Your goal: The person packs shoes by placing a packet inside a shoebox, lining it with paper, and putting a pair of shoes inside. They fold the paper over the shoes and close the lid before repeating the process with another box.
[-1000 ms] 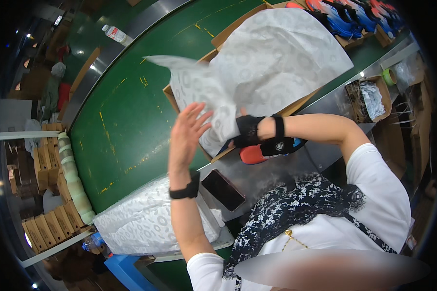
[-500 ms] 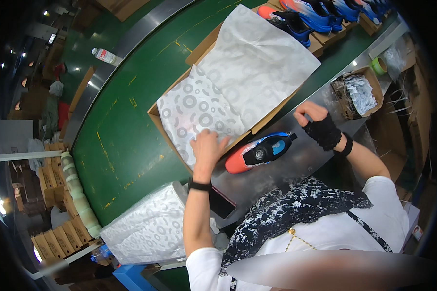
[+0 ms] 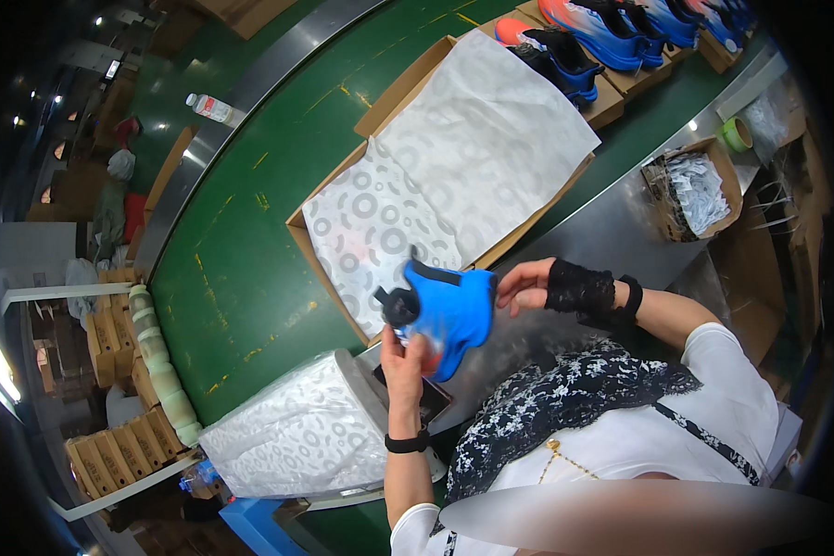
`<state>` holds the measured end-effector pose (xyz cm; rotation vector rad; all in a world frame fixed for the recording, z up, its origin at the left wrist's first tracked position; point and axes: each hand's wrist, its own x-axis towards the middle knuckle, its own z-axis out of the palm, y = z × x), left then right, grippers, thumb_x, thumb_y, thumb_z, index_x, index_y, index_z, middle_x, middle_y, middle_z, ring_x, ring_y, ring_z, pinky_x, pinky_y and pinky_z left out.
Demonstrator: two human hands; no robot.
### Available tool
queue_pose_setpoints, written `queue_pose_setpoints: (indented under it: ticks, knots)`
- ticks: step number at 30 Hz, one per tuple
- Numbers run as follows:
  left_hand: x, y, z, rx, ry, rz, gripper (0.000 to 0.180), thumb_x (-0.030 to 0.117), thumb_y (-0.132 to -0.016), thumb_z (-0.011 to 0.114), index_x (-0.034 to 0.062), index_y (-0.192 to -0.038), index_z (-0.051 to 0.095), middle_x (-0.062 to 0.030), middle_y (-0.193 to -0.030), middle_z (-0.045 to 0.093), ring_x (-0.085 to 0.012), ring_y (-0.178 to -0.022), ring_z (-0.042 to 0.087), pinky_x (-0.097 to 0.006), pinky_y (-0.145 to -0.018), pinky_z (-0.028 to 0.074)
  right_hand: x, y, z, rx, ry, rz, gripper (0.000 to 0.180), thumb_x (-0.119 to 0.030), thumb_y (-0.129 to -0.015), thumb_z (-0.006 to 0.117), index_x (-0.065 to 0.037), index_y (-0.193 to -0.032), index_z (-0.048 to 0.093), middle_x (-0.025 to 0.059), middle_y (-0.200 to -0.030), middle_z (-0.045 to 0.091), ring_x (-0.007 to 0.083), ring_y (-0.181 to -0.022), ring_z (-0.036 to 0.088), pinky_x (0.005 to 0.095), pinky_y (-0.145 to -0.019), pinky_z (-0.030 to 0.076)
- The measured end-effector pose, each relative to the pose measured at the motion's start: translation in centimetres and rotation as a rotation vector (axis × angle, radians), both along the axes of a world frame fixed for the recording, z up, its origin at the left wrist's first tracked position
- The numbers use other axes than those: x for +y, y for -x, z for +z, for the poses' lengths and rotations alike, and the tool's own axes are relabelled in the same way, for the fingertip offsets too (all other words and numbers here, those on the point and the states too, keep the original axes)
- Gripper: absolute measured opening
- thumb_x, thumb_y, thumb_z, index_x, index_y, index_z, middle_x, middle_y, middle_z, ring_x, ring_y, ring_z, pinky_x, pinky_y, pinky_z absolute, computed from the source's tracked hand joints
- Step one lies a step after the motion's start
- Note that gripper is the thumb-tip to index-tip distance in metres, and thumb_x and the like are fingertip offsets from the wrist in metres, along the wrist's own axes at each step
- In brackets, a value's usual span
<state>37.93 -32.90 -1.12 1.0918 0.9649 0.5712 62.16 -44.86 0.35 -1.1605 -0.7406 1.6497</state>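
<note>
A blue and coral sneaker (image 3: 459, 310) is up off the metal edge of the table, its blue heel side turned toward my right hand. My left hand (image 3: 405, 366) grips it by its left part, near the black opening; blur hides some of the detail. At the other side my right hand (image 3: 528, 285), in a black fingerless glove, has its fingers stretched toward the heel; I cannot tell whether they touch it. Just beyond lies an open shoebox (image 3: 338, 292), with white patterned tissue paper (image 3: 385, 204) spread over it and out across its far side.
Sneakers (image 3: 612, 37) stand on shoeboxes at the back right. A carton of crumpled paper (image 3: 700, 195) and a green tape roll (image 3: 736, 134) sit to the right. At the lower left lies a stack of tissue paper (image 3: 296, 431), with a dark phone (image 3: 435, 398) beside it.
My left hand has come off the tissue paper and lifted the sneaker from the metal surface, turning it. My right hand has moved left and nearer, its curled fingers now stretched out.
</note>
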Motion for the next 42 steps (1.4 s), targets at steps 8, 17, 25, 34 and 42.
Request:
queue_pose_setpoints:
  ticks: [8, 17, 25, 34, 42]
  knots:
    - [11.4, -6.3, -1.6, -0.198, 0.303, 0.123, 0.049, 0.041, -0.088, 0.036, 0.0002, -0.114, 0.041, -0.0133, -0.110, 0.051, -0.0255, -0.097, 0.053, -0.040, -0.085, 0.042, 1.0, 1.4, -3.3, -0.188, 0.114, -0.125, 0.053, -0.027, -0.076, 0.062, 0.001, -0.117, 0.041, 0.0121, -0.103, 0.055, 0.0175, -0.098, 0.052, 0.0283, -0.086, 0.039]
    - [11.3, -7.7, -3.2, 0.052, 0.250, -0.228, 0.042, 0.027, -0.086, 0.048, -0.0055, -0.112, 0.040, -0.0214, -0.106, 0.048, -0.0309, -0.088, 0.056, -0.039, -0.074, 0.048, 6.2, 3.6, -7.5, -0.309, -0.157, -0.793, 0.037, -0.014, -0.073, 0.060, -0.001, -0.106, 0.046, 0.0066, -0.086, 0.057, 0.0133, -0.079, 0.054, 0.0258, -0.072, 0.042]
    - [9.0, 2.9, -1.8, 0.141, 0.050, 0.494, 0.079, 0.062, -0.081, 0.026, -0.0062, -0.121, 0.033, -0.0204, -0.119, 0.040, -0.0305, -0.111, 0.038, -0.046, -0.089, 0.033, 8.9, 0.3, -7.1, -1.820, -0.704, -0.211, 0.051, -0.006, -0.067, 0.051, -0.021, -0.116, 0.046, 0.0108, -0.124, 0.039, 0.0299, -0.111, 0.038, 0.0476, -0.077, 0.036]
    - [6.5, 0.6, -8.2, 0.465, -0.451, 0.294, 0.053, 0.041, -0.089, 0.036, -0.0082, -0.094, 0.056, -0.0105, -0.082, 0.059, -0.0162, -0.074, 0.053, -0.029, -0.068, 0.043, 7.6, 0.5, -7.9, -1.781, -0.632, -0.118, 0.044, -0.010, -0.074, 0.045, -0.024, -0.115, 0.048, 0.0129, -0.125, 0.039, 0.0349, -0.117, 0.033, 0.0488, -0.080, 0.038]
    - [7.5, 1.0, -8.5, 0.340, -0.166, 0.201, 0.045, 0.044, -0.085, 0.041, 0.0039, -0.101, 0.056, -0.0092, -0.091, 0.059, -0.0235, -0.081, 0.055, -0.031, -0.072, 0.043, 7.6, 0.8, -7.2, -1.769, -0.666, -0.130, 0.038, -0.012, -0.071, 0.050, -0.022, -0.108, 0.052, 0.0135, -0.122, 0.042, 0.0351, -0.115, 0.035, 0.0473, -0.078, 0.037]
